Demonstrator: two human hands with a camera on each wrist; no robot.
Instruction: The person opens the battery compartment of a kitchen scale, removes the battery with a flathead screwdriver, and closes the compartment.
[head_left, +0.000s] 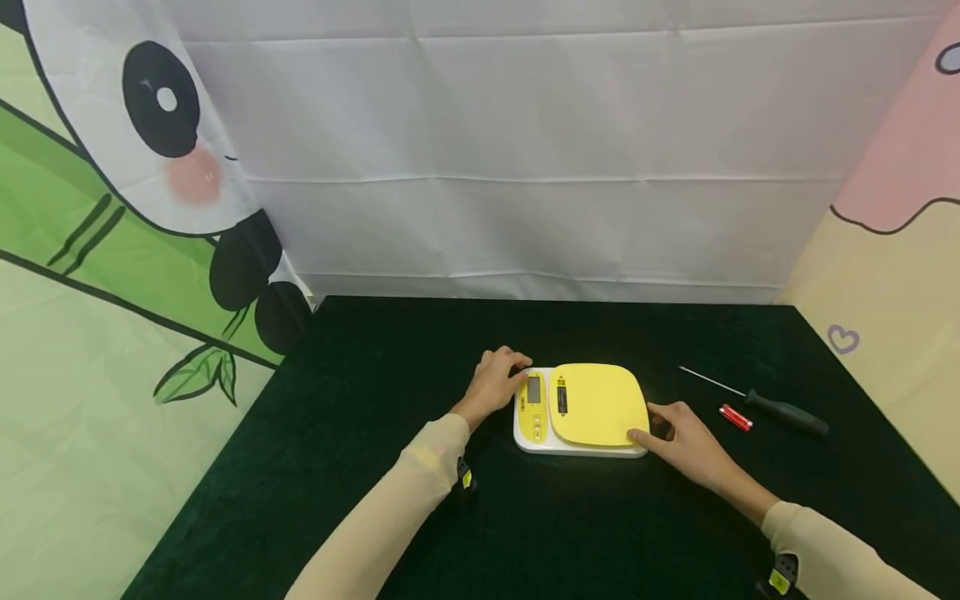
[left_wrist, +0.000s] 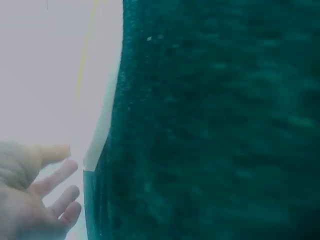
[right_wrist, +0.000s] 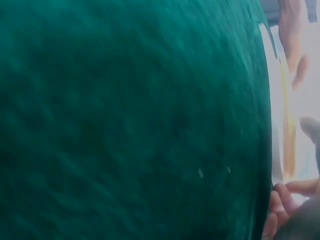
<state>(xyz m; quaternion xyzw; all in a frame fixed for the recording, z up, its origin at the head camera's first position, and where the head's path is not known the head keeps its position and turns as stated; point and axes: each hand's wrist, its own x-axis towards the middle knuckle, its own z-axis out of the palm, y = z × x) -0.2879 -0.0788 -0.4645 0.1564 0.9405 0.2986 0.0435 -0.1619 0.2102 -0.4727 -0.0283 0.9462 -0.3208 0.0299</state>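
Observation:
A yellow and white kitchen scale (head_left: 597, 404) lies flat on the dark green tabletop, its small display and buttons on the left side. My left hand (head_left: 495, 383) holds it by the far left corner, thumb and forefinger at the edge. At the opposite end, my right hand (head_left: 690, 442) grips the right edge, the thumb by the yellow platform and the fingers along the side. In the left wrist view, the left hand (left_wrist: 42, 192) has its fingers bent near the washed-out scale edge. The right wrist view shows the scale's side (right_wrist: 277, 115) with right-hand fingers (right_wrist: 285, 200) against its end.
To the right of the scale lies a screwdriver (head_left: 787, 412) with a dark handle, its shaft pointing far left. Red batteries (head_left: 736, 417) lie beside it. Behind the table (head_left: 420, 333) hangs a white cloth (head_left: 525, 150), with printed cloths at both sides.

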